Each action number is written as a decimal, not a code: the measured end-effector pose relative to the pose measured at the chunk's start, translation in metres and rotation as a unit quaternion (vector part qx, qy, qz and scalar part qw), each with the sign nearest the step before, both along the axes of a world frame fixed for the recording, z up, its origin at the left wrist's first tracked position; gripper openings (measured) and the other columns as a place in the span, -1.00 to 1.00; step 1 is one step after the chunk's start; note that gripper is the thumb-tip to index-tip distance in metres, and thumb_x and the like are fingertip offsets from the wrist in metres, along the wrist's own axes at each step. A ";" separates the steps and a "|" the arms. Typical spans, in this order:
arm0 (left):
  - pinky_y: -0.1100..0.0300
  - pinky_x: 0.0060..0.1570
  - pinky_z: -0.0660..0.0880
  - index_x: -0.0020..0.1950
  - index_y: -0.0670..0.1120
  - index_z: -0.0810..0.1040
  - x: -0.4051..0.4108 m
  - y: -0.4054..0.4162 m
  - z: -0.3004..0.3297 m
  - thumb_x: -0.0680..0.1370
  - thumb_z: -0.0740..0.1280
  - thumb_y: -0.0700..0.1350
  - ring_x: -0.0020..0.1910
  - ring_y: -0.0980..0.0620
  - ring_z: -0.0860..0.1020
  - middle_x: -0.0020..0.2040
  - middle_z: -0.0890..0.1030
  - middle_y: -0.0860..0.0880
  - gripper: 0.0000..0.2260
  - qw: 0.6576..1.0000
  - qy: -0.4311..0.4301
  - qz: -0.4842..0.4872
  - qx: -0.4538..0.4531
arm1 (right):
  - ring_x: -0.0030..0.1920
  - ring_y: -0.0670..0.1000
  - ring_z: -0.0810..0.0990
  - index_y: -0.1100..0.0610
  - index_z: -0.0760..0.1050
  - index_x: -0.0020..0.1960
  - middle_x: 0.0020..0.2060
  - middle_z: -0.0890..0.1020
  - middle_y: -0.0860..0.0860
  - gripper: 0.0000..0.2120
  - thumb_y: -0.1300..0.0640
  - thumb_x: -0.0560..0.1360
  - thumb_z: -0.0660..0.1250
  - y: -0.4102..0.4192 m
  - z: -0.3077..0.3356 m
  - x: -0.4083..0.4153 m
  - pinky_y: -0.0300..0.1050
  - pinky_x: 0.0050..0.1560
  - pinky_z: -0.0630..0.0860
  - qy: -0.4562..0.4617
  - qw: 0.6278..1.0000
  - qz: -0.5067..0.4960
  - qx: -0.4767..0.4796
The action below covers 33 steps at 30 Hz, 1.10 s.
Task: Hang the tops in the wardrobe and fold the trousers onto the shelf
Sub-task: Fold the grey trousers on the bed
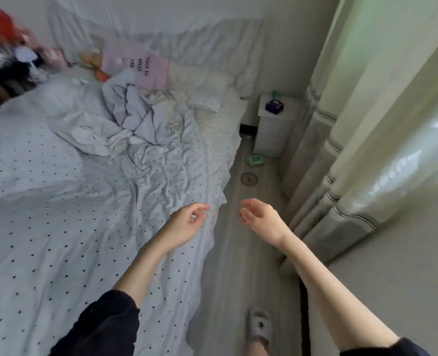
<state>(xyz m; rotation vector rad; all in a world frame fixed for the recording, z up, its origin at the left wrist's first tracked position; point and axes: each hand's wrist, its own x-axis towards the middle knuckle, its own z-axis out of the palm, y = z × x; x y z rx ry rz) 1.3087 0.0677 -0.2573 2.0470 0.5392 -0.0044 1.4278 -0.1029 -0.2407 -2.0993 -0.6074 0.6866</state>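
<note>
1. The fingers [246, 213] of the right hand [260, 218] are loosely curled and a little apart, pinching nothing; those of the left hand [184, 222] hang the same way, relaxed and holding nothing.
2. Both hands sit in the lower middle of the frame, the left over the edge of the bed [45, 227] with its dotted sheet, the right over the strip of floor [238, 265] between bed and curtain [367, 124].
3. The clothes to sort appear to be the blurred heap of garments [4, 55] in the upper left corner, red, dark and pale, well apart from both hands. Which are tops and which trousers I cannot tell. No wardrobe or shelf is in view.
4. Judged from this, the step in hand is fetching a garment; nothing is held yet.
5. The next move calls for a long reach or a step toward the upper left, then a firm grip on a single piece, lifted free of the crumpled bedding [125, 119] beside it.
</note>
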 end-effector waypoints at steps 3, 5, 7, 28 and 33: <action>0.18 0.12 0.44 0.24 -0.05 0.49 0.074 0.042 0.005 0.61 0.21 -0.13 0.04 0.01 0.56 0.10 0.57 -0.04 -0.78 0.997 -0.021 0.065 0.022 | -0.10 0.02 0.60 0.13 0.47 0.21 -0.07 0.62 0.06 -0.76 0.22 0.57 0.17 0.055 0.002 0.080 -0.38 -0.20 0.45 0.013 0.997 0.066 0.022; 0.16 0.12 0.45 0.19 -0.03 0.50 0.122 0.064 0.010 0.61 0.21 -0.15 0.03 -0.01 0.57 0.08 0.58 -0.06 -0.82 0.991 -0.048 0.123 0.016 | -0.07 0.03 0.61 0.14 0.47 0.23 -0.07 0.62 0.06 -0.74 0.21 0.58 0.17 0.090 0.009 0.132 -0.24 -0.06 0.49 0.014 0.994 0.104 0.027; 0.15 0.12 0.45 0.12 0.04 0.48 0.163 0.081 0.011 0.61 0.21 -0.13 0.02 -0.01 0.58 0.08 0.59 -0.05 -0.86 0.986 -0.060 0.153 0.009 | -0.08 0.02 0.59 0.15 0.48 0.23 -0.09 0.62 0.06 -0.75 0.21 0.58 0.18 0.121 0.016 0.183 -0.18 -0.01 0.48 0.013 0.991 0.130 0.033; 0.20 -0.03 0.42 0.20 -0.01 0.52 0.358 0.397 -0.049 0.60 0.21 -0.11 0.07 0.00 0.56 0.09 0.59 -0.01 -0.79 0.911 0.011 0.408 -0.054 | -0.02 0.06 0.59 0.16 0.43 0.29 0.03 0.61 0.06 -0.71 0.14 0.61 0.14 0.516 -0.028 0.439 -0.13 -0.07 0.47 -0.002 0.925 0.366 -0.100; 0.14 0.09 0.46 0.22 -0.04 0.51 0.374 0.452 -0.073 0.60 0.20 -0.13 0.08 -0.03 0.57 0.11 0.60 -0.05 -0.77 0.902 0.046 0.426 -0.055 | 0.11 0.13 0.55 0.22 0.43 0.29 0.17 0.57 0.15 -0.69 0.15 0.60 0.14 0.598 -0.054 0.465 -0.10 0.06 0.44 -0.030 0.909 0.395 -0.126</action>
